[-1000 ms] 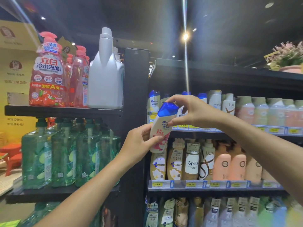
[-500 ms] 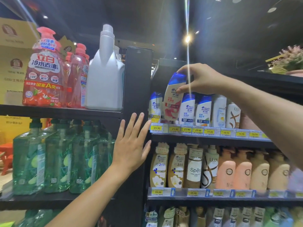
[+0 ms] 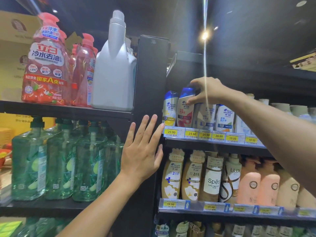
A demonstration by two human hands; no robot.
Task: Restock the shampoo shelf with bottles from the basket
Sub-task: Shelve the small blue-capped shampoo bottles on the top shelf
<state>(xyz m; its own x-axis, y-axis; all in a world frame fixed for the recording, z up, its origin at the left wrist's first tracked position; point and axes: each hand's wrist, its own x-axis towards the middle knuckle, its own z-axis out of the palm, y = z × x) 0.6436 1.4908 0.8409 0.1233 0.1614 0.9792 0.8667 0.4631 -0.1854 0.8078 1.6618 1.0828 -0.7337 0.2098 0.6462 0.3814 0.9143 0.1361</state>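
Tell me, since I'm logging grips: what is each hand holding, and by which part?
The right hand grips the red-labelled shampoo bottle by its blue cap. The left hand holds nothing, fingers spread.

A black shampoo shelf runs off toward three o'clock, its front edge lined with yellow price tags. Blue-capped white bottles stand upright on it, packed side by side. At nine o'clock, beyond the dark upright post, another shelf carries red dish-soap bottles and a tall white jug just beside them.
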